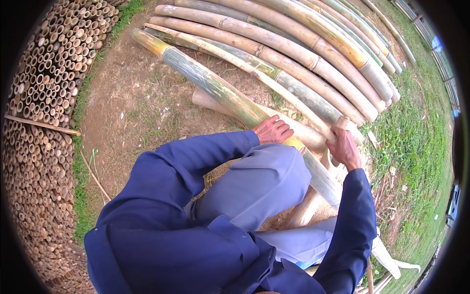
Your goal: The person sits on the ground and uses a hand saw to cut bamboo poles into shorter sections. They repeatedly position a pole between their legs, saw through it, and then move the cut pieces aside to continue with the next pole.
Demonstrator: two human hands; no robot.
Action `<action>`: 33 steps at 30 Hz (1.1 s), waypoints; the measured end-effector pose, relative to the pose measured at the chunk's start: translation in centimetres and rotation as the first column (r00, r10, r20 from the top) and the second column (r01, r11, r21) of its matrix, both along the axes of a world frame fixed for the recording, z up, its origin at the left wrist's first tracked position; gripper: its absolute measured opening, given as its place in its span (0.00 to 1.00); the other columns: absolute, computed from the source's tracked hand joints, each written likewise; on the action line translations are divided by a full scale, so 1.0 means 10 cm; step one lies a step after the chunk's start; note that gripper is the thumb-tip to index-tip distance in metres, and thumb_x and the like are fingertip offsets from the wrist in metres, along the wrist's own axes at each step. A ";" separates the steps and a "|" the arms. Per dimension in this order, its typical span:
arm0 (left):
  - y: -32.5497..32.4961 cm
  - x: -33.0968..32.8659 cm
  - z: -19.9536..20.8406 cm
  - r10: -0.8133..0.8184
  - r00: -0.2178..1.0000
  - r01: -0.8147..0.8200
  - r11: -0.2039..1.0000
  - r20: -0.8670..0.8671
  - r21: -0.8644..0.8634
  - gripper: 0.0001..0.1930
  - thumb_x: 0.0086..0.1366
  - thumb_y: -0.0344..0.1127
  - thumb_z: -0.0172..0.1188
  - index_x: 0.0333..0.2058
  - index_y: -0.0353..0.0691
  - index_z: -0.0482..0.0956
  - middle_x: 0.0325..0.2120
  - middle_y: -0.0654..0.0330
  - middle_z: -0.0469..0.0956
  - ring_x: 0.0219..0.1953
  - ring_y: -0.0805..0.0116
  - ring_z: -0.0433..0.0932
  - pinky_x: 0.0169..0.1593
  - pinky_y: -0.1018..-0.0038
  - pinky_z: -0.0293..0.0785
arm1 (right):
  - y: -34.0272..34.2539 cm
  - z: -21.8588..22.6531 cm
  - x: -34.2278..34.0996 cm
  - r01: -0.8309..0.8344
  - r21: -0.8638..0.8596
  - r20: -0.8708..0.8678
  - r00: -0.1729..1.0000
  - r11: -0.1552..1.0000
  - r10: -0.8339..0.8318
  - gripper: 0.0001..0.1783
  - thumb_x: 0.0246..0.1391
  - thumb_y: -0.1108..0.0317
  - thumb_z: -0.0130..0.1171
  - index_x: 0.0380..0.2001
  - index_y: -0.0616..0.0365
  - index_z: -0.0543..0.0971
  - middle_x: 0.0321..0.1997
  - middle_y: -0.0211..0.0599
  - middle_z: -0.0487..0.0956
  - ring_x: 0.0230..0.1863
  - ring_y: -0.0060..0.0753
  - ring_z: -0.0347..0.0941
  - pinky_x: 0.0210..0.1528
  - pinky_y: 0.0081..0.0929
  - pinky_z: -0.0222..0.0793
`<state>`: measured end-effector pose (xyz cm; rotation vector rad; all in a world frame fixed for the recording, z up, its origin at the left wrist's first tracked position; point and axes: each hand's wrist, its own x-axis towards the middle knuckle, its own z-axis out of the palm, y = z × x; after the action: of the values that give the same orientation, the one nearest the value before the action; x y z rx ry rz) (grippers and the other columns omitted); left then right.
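A long green and yellow bamboo pole (215, 88) lies slanted from the upper left down across my raised knee (274, 176). My left hand (272, 130) rests flat on top of this pole, fingers spread over it. My right hand (343, 147) is closed around the top of a pale wooden handle (341, 122) that stands upright just right of the pole. What lies at the lower end of the handle is hidden behind my arm. A shorter pale bamboo piece (293, 128) lies crosswise beneath the pole.
Several long bamboo poles (303, 44) lie side by side at the top. A tall stack of cut bamboo ends (44, 98) fills the left side. Bare dirt (132, 103) lies between them, grass (416, 147) to the right, and a wooden support (306, 208) under the pole.
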<state>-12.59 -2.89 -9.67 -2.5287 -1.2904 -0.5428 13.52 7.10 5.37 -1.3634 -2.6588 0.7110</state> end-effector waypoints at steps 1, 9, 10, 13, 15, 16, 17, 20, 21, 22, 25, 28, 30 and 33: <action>-0.01 0.01 -0.03 0.005 0.999 -0.007 0.999 0.050 0.045 0.17 0.62 0.41 0.56 0.47 0.43 0.78 0.39 0.60 0.79 0.45 0.64 0.79 0.51 0.60 0.73 | -0.10 0.04 -0.03 0.045 -0.079 0.023 0.999 0.996 -0.043 0.15 0.47 0.76 0.64 0.40 0.70 0.82 0.33 0.65 0.83 0.37 0.58 0.84 0.46 0.46 0.79; -0.33 -0.22 0.10 -0.013 0.975 0.009 1.000 0.222 0.018 0.20 0.65 0.42 0.55 0.52 0.42 0.78 0.46 0.58 0.78 0.53 0.60 0.77 0.59 0.62 0.70 | -0.76 -0.06 -0.14 0.016 0.018 -0.161 0.987 1.000 -0.013 0.16 0.48 0.72 0.69 0.40 0.66 0.81 0.30 0.63 0.83 0.36 0.59 0.84 0.42 0.45 0.80; -0.38 -0.30 0.16 -0.033 0.969 0.031 0.999 0.245 0.012 0.19 0.65 0.42 0.55 0.52 0.42 0.78 0.47 0.58 0.77 0.52 0.60 0.77 0.59 0.62 0.70 | -0.81 -0.09 -0.14 0.027 0.026 -0.168 0.985 0.999 -0.023 0.17 0.48 0.72 0.70 0.42 0.66 0.81 0.30 0.62 0.83 0.36 0.59 0.84 0.42 0.45 0.80; -0.61 -0.46 0.34 0.064 0.978 -0.045 0.994 0.196 -0.099 0.18 0.65 0.42 0.56 0.50 0.42 0.78 0.47 0.57 0.77 0.52 0.61 0.76 0.57 0.64 0.71 | -0.93 -0.20 -0.11 0.043 0.021 -0.093 0.995 0.999 -0.041 0.18 0.48 0.70 0.71 0.43 0.63 0.80 0.32 0.62 0.83 0.37 0.59 0.84 0.42 0.46 0.79; -0.70 -0.50 0.44 0.059 0.965 -0.044 0.997 0.254 -0.063 0.18 0.63 0.42 0.60 0.49 0.42 0.77 0.48 0.57 0.77 0.52 0.60 0.76 0.57 0.63 0.70 | -0.99 -0.27 -0.10 -0.002 0.015 -0.083 0.997 1.000 0.003 0.19 0.48 0.73 0.69 0.44 0.61 0.77 0.32 0.60 0.83 0.35 0.62 0.82 0.40 0.49 0.76; -0.73 -0.49 0.49 0.054 0.957 -0.042 0.998 0.284 -0.049 0.18 0.62 0.41 0.62 0.49 0.43 0.76 0.48 0.57 0.76 0.52 0.60 0.75 0.57 0.62 0.70 | -1.02 -0.30 -0.09 -0.017 0.013 -0.111 0.994 1.000 0.019 0.18 0.48 0.73 0.68 0.43 0.61 0.77 0.32 0.59 0.83 0.35 0.63 0.81 0.39 0.50 0.75; -0.75 -0.48 0.52 0.070 0.953 -0.064 0.997 0.295 -0.032 0.19 0.61 0.41 0.64 0.50 0.43 0.76 0.49 0.58 0.76 0.52 0.60 0.75 0.57 0.62 0.70 | -1.04 -0.32 -0.08 -0.016 -0.020 -0.112 0.994 1.000 0.014 0.17 0.48 0.73 0.67 0.43 0.60 0.76 0.32 0.58 0.83 0.35 0.64 0.81 0.39 0.51 0.74; -0.76 -0.47 0.59 0.115 0.941 -0.127 0.992 0.318 0.016 0.24 0.57 0.39 0.70 0.51 0.44 0.74 0.49 0.59 0.75 0.52 0.59 0.74 0.58 0.61 0.68 | -1.10 -0.36 -0.04 -0.047 0.033 -0.194 0.980 0.998 0.053 0.15 0.51 0.71 0.64 0.42 0.61 0.74 0.33 0.58 0.82 0.36 0.66 0.80 0.38 0.52 0.73; -0.75 -0.47 0.60 0.128 0.939 -0.143 0.989 0.319 0.025 0.26 0.55 0.38 0.71 0.51 0.44 0.74 0.49 0.60 0.74 0.53 0.58 0.73 0.59 0.61 0.68 | -1.11 -0.35 -0.02 -0.039 0.007 -0.200 0.979 0.999 0.040 0.15 0.52 0.70 0.63 0.42 0.62 0.74 0.33 0.58 0.82 0.36 0.66 0.80 0.38 0.51 0.73; -0.75 -0.48 0.60 0.139 0.932 -0.163 0.986 0.335 0.042 0.27 0.54 0.38 0.73 0.52 0.44 0.73 0.49 0.60 0.74 0.53 0.58 0.73 0.59 0.61 0.67 | -1.14 -0.35 0.00 -0.032 0.016 -0.197 0.980 0.999 0.035 0.15 0.52 0.70 0.63 0.42 0.62 0.74 0.34 0.59 0.82 0.37 0.65 0.80 0.38 0.51 0.73; -0.74 -0.47 0.56 0.108 0.957 -0.123 0.992 0.268 0.041 0.23 0.59 0.39 0.68 0.52 0.46 0.74 0.50 0.61 0.73 0.53 0.60 0.72 0.59 0.60 0.67 | -1.23 -0.32 0.10 -0.016 0.006 -0.165 0.986 1.000 0.017 0.15 0.51 0.71 0.63 0.42 0.62 0.74 0.37 0.60 0.82 0.37 0.65 0.81 0.38 0.51 0.74; -0.78 -0.46 0.48 0.071 0.974 -0.086 0.994 0.216 0.062 0.20 0.64 0.43 0.61 0.54 0.49 0.75 0.49 0.62 0.72 0.53 0.62 0.71 0.60 0.61 0.65 | -1.34 -0.33 0.19 -0.028 0.041 -0.088 0.996 0.999 0.032 0.16 0.50 0.75 0.61 0.44 0.63 0.75 0.38 0.61 0.82 0.36 0.64 0.81 0.38 0.51 0.75; -0.83 -0.46 0.42 0.052 0.982 -0.073 0.991 0.181 0.111 0.22 0.65 0.45 0.59 0.57 0.52 0.72 0.51 0.63 0.70 0.55 0.63 0.69 0.62 0.62 0.63 | -1.41 -0.36 0.24 -0.012 -0.010 0.052 0.999 1.000 0.012 0.18 0.49 0.78 0.59 0.46 0.65 0.76 0.37 0.61 0.82 0.36 0.65 0.81 0.38 0.51 0.77; -0.91 -0.48 0.35 0.076 0.987 -0.087 0.993 0.138 0.079 0.23 0.67 0.44 0.55 0.61 0.55 0.70 0.53 0.64 0.67 0.57 0.66 0.67 0.64 0.62 0.59 | -1.49 -0.44 0.29 -0.104 0.002 0.015 0.994 0.995 0.104 0.23 0.47 0.80 0.58 0.51 0.67 0.76 0.36 0.62 0.82 0.36 0.65 0.81 0.40 0.51 0.78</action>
<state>-17.37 -12.03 -6.19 -2.3949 -1.3794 -0.7458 16.37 -7.85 0.97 -1.2416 -2.7590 0.7094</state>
